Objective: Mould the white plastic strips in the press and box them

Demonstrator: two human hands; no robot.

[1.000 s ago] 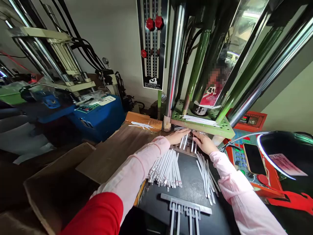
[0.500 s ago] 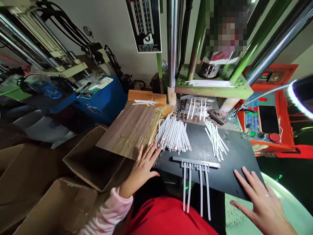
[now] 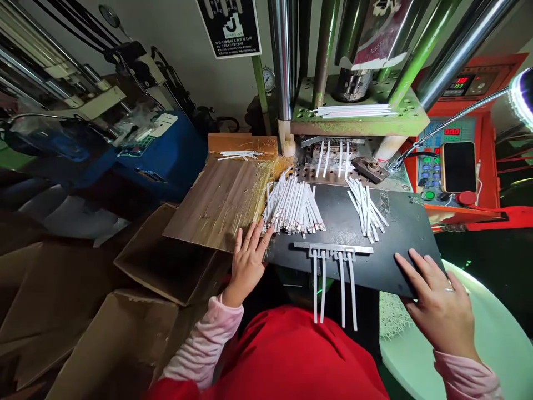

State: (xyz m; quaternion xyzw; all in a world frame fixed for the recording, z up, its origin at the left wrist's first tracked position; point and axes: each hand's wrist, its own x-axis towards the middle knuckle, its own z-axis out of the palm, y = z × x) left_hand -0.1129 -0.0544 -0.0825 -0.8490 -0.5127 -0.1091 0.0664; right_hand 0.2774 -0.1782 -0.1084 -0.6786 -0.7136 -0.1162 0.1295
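My left hand (image 3: 249, 261) lies with fingers spread over the seam of the wooden board (image 3: 212, 205) and the black work surface (image 3: 333, 214), its fingertips close to a large pile of white strips (image 3: 293, 205). My right hand (image 3: 435, 291) rests open on the right front edge of the black surface. Between the hands lies a metal bar fixture (image 3: 333, 248), with several white strips (image 3: 342, 289) hanging from it past the front edge. A smaller pile of white strips (image 3: 366, 208) lies right of the large one. Neither hand holds anything.
Behind the surface stands a press with a green plate (image 3: 358, 119); strips stick out of the mould (image 3: 333, 150) beneath it. A phone (image 3: 458, 166) leans on the orange control box. Cardboard boxes (image 3: 158, 261) stand at left, a pale green round tub (image 3: 491, 328) at right.
The view has shifted, so the work surface appears higher. Both hands stay spread at the surface, the right one a little farther over its edge. The strips and the bar fixture keep their places.
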